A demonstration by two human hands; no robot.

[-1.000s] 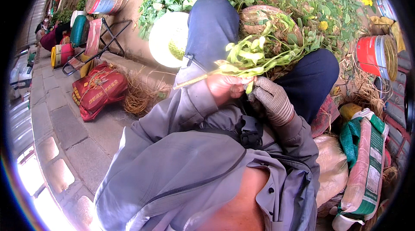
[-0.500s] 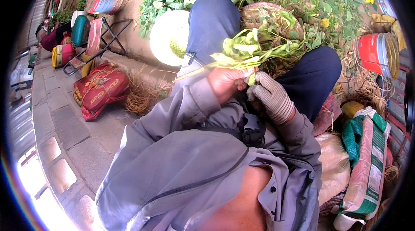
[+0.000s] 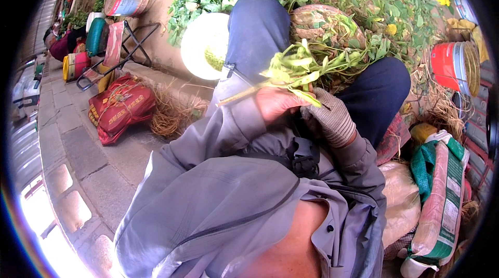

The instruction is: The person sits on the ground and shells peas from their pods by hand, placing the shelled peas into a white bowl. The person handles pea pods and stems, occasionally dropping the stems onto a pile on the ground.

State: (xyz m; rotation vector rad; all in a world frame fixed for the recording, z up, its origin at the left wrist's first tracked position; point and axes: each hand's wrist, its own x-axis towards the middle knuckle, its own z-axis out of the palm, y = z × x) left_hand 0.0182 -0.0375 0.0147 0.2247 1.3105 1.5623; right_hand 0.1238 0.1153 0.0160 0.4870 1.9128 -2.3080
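My bare left hand (image 3: 278, 103) around a podded green stalk (image 3: 241, 94), my gloved right hand (image 3: 333, 118) just beside it — white bucket (image 3: 191, 44) by my knee (image 3: 258, 21), red bag (image 3: 122, 107) at left.

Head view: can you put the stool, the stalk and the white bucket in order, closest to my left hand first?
1. Stalk: held in the left hand.
2. White bucket: ahead, a bit left.
3. Stool: much farther left.
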